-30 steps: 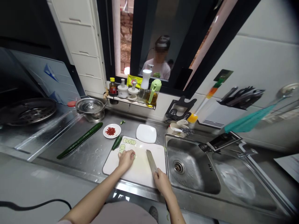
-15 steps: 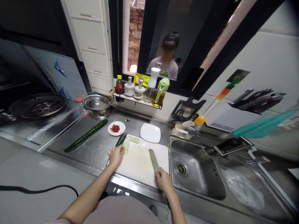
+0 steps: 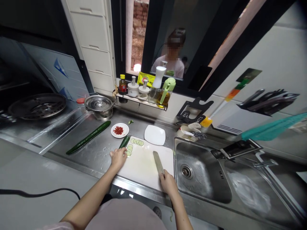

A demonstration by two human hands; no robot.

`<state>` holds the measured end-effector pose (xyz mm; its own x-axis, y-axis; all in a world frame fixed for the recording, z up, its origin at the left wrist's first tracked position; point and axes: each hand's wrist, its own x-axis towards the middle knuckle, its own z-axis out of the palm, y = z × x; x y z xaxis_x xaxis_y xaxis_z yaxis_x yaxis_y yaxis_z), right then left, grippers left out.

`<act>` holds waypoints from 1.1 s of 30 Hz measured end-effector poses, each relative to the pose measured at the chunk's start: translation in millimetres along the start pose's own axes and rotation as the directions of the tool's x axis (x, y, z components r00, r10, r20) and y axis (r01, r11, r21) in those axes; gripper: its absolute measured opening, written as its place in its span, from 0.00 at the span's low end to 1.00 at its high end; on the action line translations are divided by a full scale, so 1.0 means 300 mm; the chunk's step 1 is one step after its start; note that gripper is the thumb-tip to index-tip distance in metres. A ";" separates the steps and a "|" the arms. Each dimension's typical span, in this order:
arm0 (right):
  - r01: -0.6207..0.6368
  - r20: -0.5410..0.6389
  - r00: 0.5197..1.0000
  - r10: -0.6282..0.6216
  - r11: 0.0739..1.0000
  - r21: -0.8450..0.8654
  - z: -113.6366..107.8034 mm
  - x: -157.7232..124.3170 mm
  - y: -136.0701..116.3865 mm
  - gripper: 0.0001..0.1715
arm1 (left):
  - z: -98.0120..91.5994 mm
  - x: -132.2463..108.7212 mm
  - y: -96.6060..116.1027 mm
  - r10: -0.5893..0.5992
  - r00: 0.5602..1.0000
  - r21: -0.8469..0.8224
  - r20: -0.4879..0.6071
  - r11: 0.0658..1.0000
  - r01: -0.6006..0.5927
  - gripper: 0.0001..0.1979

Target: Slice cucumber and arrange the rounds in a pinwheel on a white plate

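Note:
My left hand (image 3: pixel 118 159) lies over the left edge of the white cutting board (image 3: pixel 146 169), thumb apart from the fingers. Its fingertips are at a short column of cucumber slices (image 3: pixel 129 149); whether they press on them is hard to tell. Just beyond the hand is a cut piece of cucumber (image 3: pixel 124 141), beside the board's edge. A row of more cucumber slices (image 3: pixel 137 141) lies at the board's far left corner. My right hand (image 3: pixel 168 182) is closed around the handle of a kitchen knife (image 3: pixel 157 162), its blade resting on or just above the board and pointing away from me.
A whole cucumber (image 3: pixel 88 138) lies on the steel counter at left. Behind the board are a plate of chopped red pieces (image 3: pixel 123 126) and a square white plate (image 3: pixel 154 134). The sink (image 3: pixel 203 169) adjoins the board's right side. A condiment shelf (image 3: pixel 141 100) hangs behind.
The view has shifted slightly. My left hand has shifted very little at the cucumber slices. My right hand and the knife keep their place over the board.

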<state>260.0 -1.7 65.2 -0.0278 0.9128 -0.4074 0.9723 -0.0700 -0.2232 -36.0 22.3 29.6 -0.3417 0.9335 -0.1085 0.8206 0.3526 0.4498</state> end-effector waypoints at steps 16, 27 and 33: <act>-0.029 0.030 0.999 0.029 1.000 0.005 -0.006 -0.007 -0.012 0.20 | 0.044 -0.033 0.040 0.199 0.977 0.048 -0.078 0.979 -0.196 0.10; -0.050 0.042 0.998 0.051 0.999 -0.017 -0.010 0.008 -0.019 0.18 | 0.073 0.080 0.211 0.173 0.985 -0.002 -0.013 0.985 -0.173 0.16; -0.084 0.049 0.995 0.087 0.995 -0.061 -0.015 -0.011 -0.055 0.19 | 0.074 0.168 0.257 0.223 0.973 0.147 0.062 0.962 -0.230 0.19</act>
<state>245.0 -1.7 74.4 0.0453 0.8826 -0.4679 0.9836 -0.1212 -0.1335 20.1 98.0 39.1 -0.1212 0.9908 -0.0606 0.9354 0.1344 0.3271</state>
